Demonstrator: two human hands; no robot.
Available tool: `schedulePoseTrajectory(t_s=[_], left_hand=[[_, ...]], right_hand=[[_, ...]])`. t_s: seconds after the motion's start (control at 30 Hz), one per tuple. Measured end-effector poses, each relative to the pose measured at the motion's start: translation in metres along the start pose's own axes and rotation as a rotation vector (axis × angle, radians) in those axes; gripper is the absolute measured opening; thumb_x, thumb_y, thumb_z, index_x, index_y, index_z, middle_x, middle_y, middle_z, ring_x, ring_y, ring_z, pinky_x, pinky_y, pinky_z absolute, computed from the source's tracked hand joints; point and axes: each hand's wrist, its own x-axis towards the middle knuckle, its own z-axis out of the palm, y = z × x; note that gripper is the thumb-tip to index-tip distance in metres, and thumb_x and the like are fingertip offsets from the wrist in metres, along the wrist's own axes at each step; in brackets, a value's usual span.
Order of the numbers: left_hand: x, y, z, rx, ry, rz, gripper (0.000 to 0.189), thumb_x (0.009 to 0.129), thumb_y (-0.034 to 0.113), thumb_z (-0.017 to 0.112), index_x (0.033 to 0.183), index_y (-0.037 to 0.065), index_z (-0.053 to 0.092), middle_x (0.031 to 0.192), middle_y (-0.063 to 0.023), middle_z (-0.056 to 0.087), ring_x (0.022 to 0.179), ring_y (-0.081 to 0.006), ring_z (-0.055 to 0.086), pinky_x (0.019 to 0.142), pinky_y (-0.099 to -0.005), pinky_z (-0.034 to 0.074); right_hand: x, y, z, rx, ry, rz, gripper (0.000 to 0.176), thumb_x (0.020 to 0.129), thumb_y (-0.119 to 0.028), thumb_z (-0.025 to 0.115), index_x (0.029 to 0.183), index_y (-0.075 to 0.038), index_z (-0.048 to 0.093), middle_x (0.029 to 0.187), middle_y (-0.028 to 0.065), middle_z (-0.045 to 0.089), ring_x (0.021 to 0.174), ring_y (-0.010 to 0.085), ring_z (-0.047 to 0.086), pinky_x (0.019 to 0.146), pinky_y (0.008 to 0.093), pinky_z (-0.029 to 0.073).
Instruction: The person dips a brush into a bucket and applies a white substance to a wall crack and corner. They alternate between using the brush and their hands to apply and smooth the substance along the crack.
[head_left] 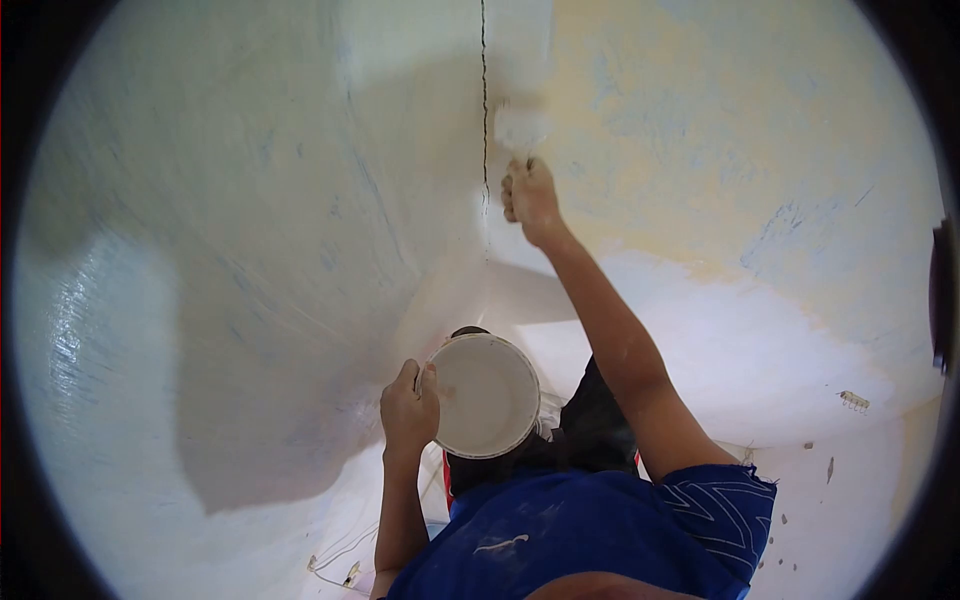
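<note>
The right hand, sleeve zigzag-lined, holds a blurred scraper.

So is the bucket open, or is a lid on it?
Open: no lid covers the bucket, and its pale inside shows within the rim.

A room under renovation, judging by the cracked corner, part-coated yellow wall and bucket.

The pale tool in the right hand is blurred, its exact shape unclear.
</note>
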Motion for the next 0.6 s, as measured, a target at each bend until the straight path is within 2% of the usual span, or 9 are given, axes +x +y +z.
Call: schedulePoseTrajectory(t_s=[0.03,0.1,0.23,0.3,0.4,0.47,0.53,0.6], left_hand=[[0.0,-0.001,0.0,0.006,-0.006,0.01,0.037,0.103,0.03,0.056,0.08,0.002,0.049,0.069,-0.0258,0.056,0.065,-0.0471,0.057,0.063,-0.0537,0.043],[0.001,0.0,0.0,0.011,0.001,0.001,0.038,0.103,0.031,0.056,0.08,0.002,0.049,0.069,-0.0259,0.056,0.066,-0.0474,0.058,0.063,-0.0538,0.044],[0.001,-0.001,0.001,0.018,-0.013,-0.025,0.038,0.103,0.032,0.056,0.081,0.002,0.049,0.07,-0.0259,0.057,0.067,-0.0483,0.058,0.063,-0.054,0.044],[-0.001,0.0,0.001,0.023,-0.006,-0.016,0.038,0.103,0.032,0.055,0.081,0.002,0.049,0.07,-0.0259,0.057,0.067,-0.0486,0.058,0.064,-0.0541,0.044],[0.0,-0.003,0.002,0.026,0.003,0.0,0.037,0.103,0.032,0.055,0.082,0.002,0.05,0.07,-0.0259,0.058,0.068,-0.0491,0.059,0.063,-0.0545,0.044],[-0.001,-0.004,0.002,0.023,0.004,0.006,0.037,0.103,0.032,0.055,0.082,0.002,0.05,0.07,-0.0259,0.058,0.068,-0.0493,0.059,0.063,-0.0547,0.044],[-0.001,-0.004,0.002,-0.01,0.013,0.024,0.037,0.103,0.032,0.055,0.082,0.002,0.05,0.07,-0.0256,0.058,0.068,-0.0493,0.059,0.063,-0.0547,0.045],[-0.002,-0.005,0.001,-0.01,0.013,0.018,0.036,0.103,0.032,0.055,0.082,0.002,0.05,0.07,-0.0254,0.059,0.067,-0.0489,0.06,0.063,-0.0545,0.045]], right_hand=[[0.004,0.024,-0.001,-0.03,0.013,0.064,0.022,0.11,-0.026,0.046,0.096,-0.011,0.039,0.071,-0.0017,0.043,0.05,0.0075,0.037,0.039,0.0273,0.028],[0.006,0.067,-0.001,0.024,0.047,0.171,0.025,0.109,-0.027,0.047,0.096,-0.006,0.042,0.065,0.0015,0.047,0.046,0.0119,0.046,0.037,0.031,0.039],[-0.005,0.097,0.013,0.052,0.107,0.3,0.018,0.108,-0.02,0.045,0.095,-0.007,0.042,0.065,0.0017,0.045,0.045,0.0118,0.042,0.037,0.0305,0.035],[0.0,0.096,0.018,0.287,0.142,0.434,0.014,0.104,-0.01,0.045,0.09,-0.007,0.043,0.065,0.002,0.041,0.046,0.0141,0.04,0.039,0.0335,0.029],[0.022,0.072,0.031,0.472,0.037,0.438,0.016,0.099,-0.002,0.043,0.084,-0.008,0.043,0.066,0.0031,0.037,0.047,0.0164,0.036,0.041,0.0367,0.023],[0.03,0.032,0.048,0.488,0.054,0.283,0.02,0.096,0.0,0.043,0.078,-0.009,0.039,0.066,0.0036,0.036,0.049,0.0177,0.034,0.043,0.0395,0.022],[0.042,-0.022,0.06,0.457,0.155,0.357,0.022,0.094,0.002,0.039,0.077,-0.009,0.035,0.067,0.0031,0.032,0.051,0.0156,0.03,0.045,0.0371,0.022],[0.051,-0.035,0.057,0.521,0.093,0.366,0.02,0.095,0.003,0.037,0.078,-0.008,0.034,0.068,0.0028,0.032,0.052,0.0147,0.03,0.046,0.0356,0.021]])
